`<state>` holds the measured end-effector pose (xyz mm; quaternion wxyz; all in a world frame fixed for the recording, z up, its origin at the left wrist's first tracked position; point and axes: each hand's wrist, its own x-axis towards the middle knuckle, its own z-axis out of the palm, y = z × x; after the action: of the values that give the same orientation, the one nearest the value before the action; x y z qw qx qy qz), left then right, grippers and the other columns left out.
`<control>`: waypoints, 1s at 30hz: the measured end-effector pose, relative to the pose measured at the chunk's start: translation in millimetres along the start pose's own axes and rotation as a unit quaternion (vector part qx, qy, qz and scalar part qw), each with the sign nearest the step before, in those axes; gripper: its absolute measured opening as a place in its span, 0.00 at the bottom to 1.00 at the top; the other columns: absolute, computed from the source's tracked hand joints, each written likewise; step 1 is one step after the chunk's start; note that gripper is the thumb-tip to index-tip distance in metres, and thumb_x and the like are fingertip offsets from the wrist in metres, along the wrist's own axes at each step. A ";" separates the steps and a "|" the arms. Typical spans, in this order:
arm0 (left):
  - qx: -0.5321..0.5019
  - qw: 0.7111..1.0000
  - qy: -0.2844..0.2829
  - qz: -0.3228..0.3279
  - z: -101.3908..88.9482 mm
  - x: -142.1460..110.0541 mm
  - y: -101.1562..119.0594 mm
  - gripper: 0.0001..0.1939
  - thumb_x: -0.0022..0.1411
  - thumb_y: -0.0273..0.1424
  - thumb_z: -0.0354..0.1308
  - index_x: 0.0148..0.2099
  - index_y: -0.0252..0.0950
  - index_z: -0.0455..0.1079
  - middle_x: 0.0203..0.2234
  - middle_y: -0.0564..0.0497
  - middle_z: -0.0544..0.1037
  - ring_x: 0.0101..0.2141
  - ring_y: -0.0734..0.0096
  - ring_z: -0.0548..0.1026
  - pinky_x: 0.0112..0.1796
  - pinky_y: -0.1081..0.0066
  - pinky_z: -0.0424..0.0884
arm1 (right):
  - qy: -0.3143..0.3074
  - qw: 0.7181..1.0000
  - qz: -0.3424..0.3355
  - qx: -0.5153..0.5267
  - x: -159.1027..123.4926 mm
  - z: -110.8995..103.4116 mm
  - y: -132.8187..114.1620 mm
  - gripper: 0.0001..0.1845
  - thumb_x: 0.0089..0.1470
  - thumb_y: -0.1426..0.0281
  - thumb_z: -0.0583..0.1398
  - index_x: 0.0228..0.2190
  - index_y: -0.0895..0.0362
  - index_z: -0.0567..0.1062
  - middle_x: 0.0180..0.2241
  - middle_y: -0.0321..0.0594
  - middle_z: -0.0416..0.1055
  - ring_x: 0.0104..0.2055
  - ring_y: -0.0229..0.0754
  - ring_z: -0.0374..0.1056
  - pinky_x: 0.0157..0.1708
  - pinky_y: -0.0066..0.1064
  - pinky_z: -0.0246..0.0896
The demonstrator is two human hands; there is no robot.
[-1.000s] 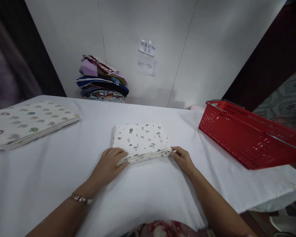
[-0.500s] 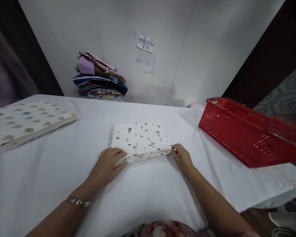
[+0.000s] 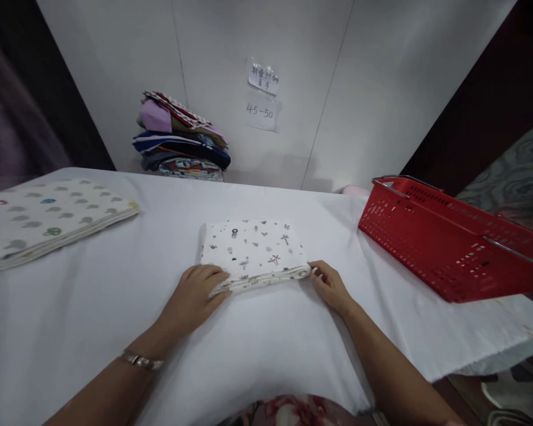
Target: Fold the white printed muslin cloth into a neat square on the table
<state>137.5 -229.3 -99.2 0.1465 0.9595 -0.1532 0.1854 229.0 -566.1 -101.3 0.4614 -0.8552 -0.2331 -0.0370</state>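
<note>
Head view: left hand [image 3: 199, 290] and right hand [image 3: 331, 288] pinch near corners of a white palm-print folded fabric rectangle [image 3: 255, 248], probably light, kinda floppy, so grab all layers.

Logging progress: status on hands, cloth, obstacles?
Left hand and right hand at near corners of folded palm-tree-print cloth. Cloth lies flat. Red shopping basket apart, right.

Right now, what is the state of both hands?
Left hand: holding folded cloth, near left corner.
Right hand: touching its near right corner; grip unclear.
</note>
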 end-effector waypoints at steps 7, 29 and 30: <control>0.001 1.000 -0.005 -0.003 -1.2 0.2 1.1 0.15 0.60 0.39 0.52 0.47 0.40 0.68 0.43 0.48 0.72 0.44 0.61 0.68 0.48 0.56 0.59 | 0.019 1.000 -0.012 -0.021 3.1 3.0 4.1 0.12 0.53 0.64 0.55 0.38 0.54 0.72 0.30 0.36 0.70 0.27 0.36 0.61 0.25 0.27 0.56; 0.005 1.000 -0.003 -0.009 -0.8 0.6 3.3 0.14 0.60 0.38 0.52 0.46 0.39 0.69 0.42 0.48 0.72 0.44 0.62 0.68 0.48 0.59 0.59 | 0.032 0.990 -0.018 -0.137 7.6 7.7 8.1 0.15 0.52 0.65 0.53 0.42 0.54 0.70 0.33 0.38 0.70 0.26 0.36 0.61 0.29 0.29 0.59; 0.006 1.000 -0.004 -0.011 -0.8 0.8 3.7 0.14 0.60 0.38 0.52 0.46 0.39 0.69 0.42 0.48 0.72 0.44 0.62 0.68 0.48 0.59 0.59 | 0.039 0.990 -0.027 -0.136 9.6 7.5 7.2 0.14 0.52 0.66 0.53 0.41 0.55 0.70 0.33 0.38 0.70 0.26 0.37 0.61 0.29 0.30 0.59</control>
<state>136.7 -232.6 -97.4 0.1423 0.9627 -0.1422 0.1812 239.5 -559.9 -108.5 0.3484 -0.9012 -0.2308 -0.1145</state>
